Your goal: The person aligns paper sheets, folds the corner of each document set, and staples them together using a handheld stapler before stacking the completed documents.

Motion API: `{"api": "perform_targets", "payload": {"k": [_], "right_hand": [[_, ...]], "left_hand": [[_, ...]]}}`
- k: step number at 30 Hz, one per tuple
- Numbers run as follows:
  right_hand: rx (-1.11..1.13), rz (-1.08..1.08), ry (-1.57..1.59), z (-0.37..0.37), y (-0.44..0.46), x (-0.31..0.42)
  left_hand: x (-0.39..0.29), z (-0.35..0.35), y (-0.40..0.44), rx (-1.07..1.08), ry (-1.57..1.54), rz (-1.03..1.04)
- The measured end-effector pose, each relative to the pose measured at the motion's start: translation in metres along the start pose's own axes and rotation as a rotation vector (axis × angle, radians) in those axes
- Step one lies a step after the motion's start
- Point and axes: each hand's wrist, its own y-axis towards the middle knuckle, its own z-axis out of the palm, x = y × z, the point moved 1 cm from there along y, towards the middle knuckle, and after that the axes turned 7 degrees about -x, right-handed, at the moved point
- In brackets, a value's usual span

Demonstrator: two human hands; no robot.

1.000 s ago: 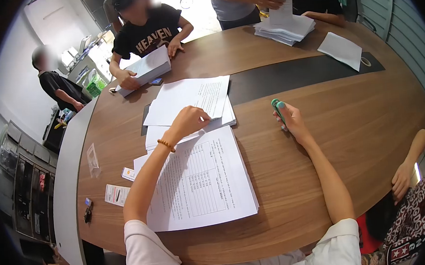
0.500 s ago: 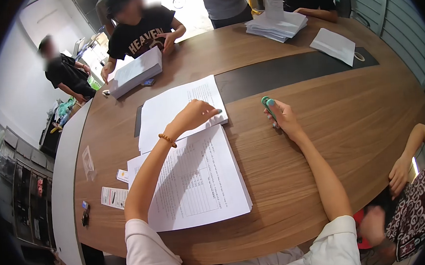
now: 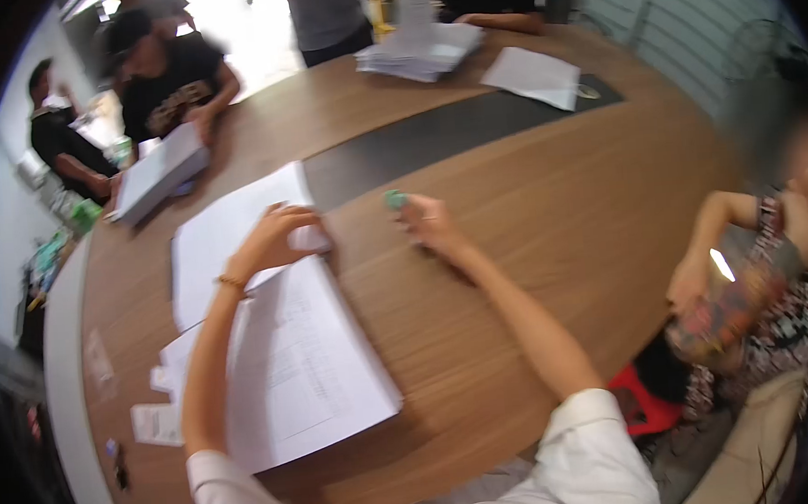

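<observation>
My left hand (image 3: 277,239), with a beaded bracelet at its wrist, arches over the right edge of the far paper stack (image 3: 242,207). Its fingers are bent and apart from the thumb, with white paper visible between them; fingertip contact is blurred. Nearer to me lies another thick stack of printed paper (image 3: 309,362), partly under my left forearm. My right hand (image 3: 432,224) is closed around a small green object (image 3: 395,199) with a rounded end, held just above the wood to the right of the stacks. Its exact kind is unclear.
On the wooden table (image 3: 514,216) a dark inlaid strip (image 3: 415,143) runs behind the stacks. Other people's paper piles stand at the far left (image 3: 162,173) and far side (image 3: 423,52). Loose sheets (image 3: 537,76) lie far right. A person with a tattooed arm (image 3: 740,299) sits at right.
The view has swung right, so the table and stacks appear further left. My left hand's fingers have spread into an arch. My right hand still holds the green object.
</observation>
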Motion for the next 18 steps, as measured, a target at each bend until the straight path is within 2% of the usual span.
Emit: {"api": "perform_targets", "payload": {"k": [4,7,9,11,13,14,16,18], "right_hand": [[0.005,-0.064,-0.001,0.001,-0.001,0.004],[-0.072,-0.147,-0.003,0.005,-0.009,0.015],[-0.067,-0.087,-0.05,0.001,-0.011,0.022],[-0.036,-0.046,-0.064,-0.003,-0.016,0.025],[-0.039,0.011,-0.074,-0.003,-0.017,0.028],[-0.017,0.008,-0.068,-0.005,-0.014,0.031],[-0.128,-0.176,-0.278,-0.006,-0.011,0.028],[-0.244,-0.419,-0.335,0.004,-0.011,0.032]], "left_hand": [[-0.001,0.002,0.0,-0.084,-0.087,0.019],[-0.009,-0.003,0.004,-0.002,-0.146,-0.055],[-0.022,-0.014,0.005,-0.003,-0.226,-0.206],[-0.023,-0.009,0.001,-0.057,-0.283,-0.229],[-0.02,-0.014,-0.003,-0.242,-0.47,-0.36],[-0.02,-0.018,-0.008,-0.3,-0.461,-0.352],[-0.028,-0.032,-0.022,-0.311,-0.464,-0.429],[-0.039,-0.044,-0.04,-0.337,-0.459,-0.497]]}}
